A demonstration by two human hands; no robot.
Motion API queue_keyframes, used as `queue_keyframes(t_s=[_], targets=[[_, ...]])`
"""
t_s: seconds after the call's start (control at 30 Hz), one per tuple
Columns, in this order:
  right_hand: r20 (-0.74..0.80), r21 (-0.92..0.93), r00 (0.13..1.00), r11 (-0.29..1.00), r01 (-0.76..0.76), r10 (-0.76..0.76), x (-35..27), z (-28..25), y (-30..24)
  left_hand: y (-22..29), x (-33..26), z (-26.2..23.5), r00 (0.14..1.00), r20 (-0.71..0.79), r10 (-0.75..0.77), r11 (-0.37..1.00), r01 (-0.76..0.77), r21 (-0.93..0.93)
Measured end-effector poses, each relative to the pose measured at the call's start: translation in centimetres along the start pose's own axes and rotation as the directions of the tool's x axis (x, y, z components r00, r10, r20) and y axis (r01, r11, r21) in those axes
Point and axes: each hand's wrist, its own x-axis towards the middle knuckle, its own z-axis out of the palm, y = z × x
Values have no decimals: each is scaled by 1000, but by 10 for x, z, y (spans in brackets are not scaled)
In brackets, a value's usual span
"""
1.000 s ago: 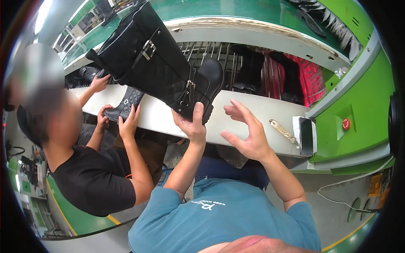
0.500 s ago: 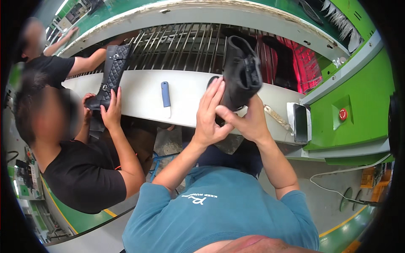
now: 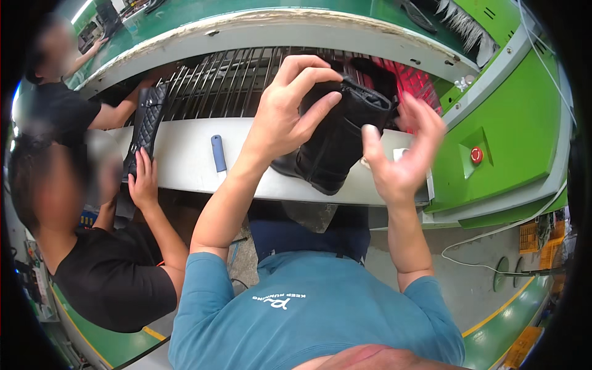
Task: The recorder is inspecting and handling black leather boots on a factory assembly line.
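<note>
A black boot (image 3: 333, 139) stands on the white ledge (image 3: 265, 182) in front of me, its shaft opening upward and its toe toward the left. My left hand (image 3: 290, 114) is at the upper left of the shaft, with curled fingers and thumb on the boot's top edge. On the other side my right hand (image 3: 407, 151) is held with its fingers spread, slightly blurred. Its thumb is close to the shaft; whether it touches cannot be told. A blue-handled knife (image 3: 219, 154) lies on the ledge to the left, its blade partly hidden by my left forearm.
At the left a co-worker in black (image 3: 114, 277) handles a quilted black boot (image 3: 148, 117); another person (image 3: 61, 98) is beyond. Behind the ledge are metal rollers (image 3: 237, 83) and red-lit mesh (image 3: 413, 83). A green machine (image 3: 518, 148) with a red button (image 3: 476, 155) stands right.
The boot has come down upright onto the ledge. My left hand has moved up to its top edge, and my right hand has spread and moved outward. The co-worker's boot has shifted left.
</note>
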Motion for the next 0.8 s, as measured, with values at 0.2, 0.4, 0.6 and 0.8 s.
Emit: queue_keyframes(t_s=[0.2,0.4,0.6,0.8], targets=[[534,331,728,686,-648,430,-22,1,-49,5,9,-1,994,78,-78,985,89,-150],[454,448,791,661,-601,411,-23,37,-38,11,-16,-14,990,93,-108,939,133,-319],[539,539,702,449,-712,466,-23,36,-42,13,-24,-10,970,58,-234,844,233,-484],[678,336,560,477,-812,476,-56,48,-42,11,-14,4,982,-15,-190,832,153,-533]])
